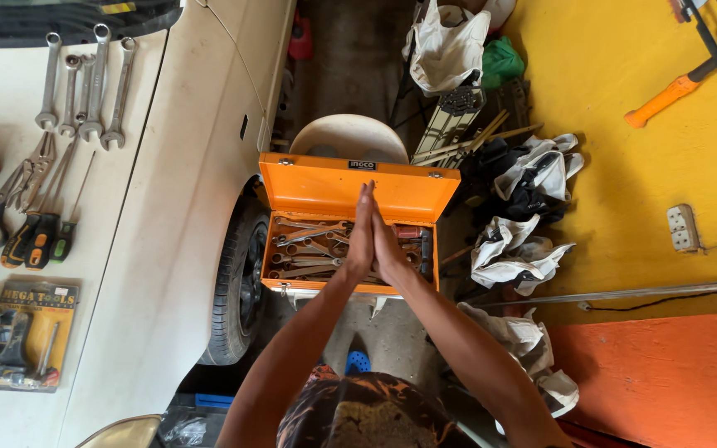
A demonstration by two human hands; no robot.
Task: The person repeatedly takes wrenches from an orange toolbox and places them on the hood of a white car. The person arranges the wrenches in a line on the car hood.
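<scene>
L hand (362, 236) & R hand (387, 247) pressed flat together, palm to palm, nothing clasped between. Held over open orange metal toolbox (358, 189) on pale plastic chair (348, 133); steel wrenches (309, 249) inside untouched, none lifted yet. Beyond: white cloth bags (446, 50), yellow wall (624, 182). Spanners (85, 87) laid on car bodywork (176, 207), L side.
</scene>
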